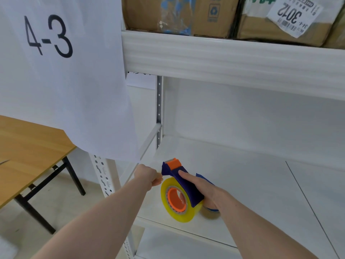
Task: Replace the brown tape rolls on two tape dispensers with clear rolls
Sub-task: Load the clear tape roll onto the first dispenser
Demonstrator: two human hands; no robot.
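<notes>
- Head view: the right hand wraps its grip round the handle of a blue tape dispenser on the white shelf.
- A clear roll sits on the hub, just left of that grip.
- The left hand, fingers curled, appears to pinch the tape end beside the roll.
- Threading seems under way; next, likely draw the tape up to the orange cutter.

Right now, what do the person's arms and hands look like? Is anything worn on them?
Both forearms are bare as far as the picture shows: no sleeves, gloves, watch or rings appear on the left hand or the right hand. Short, unpainted fingernails show on the right hand.
</notes>
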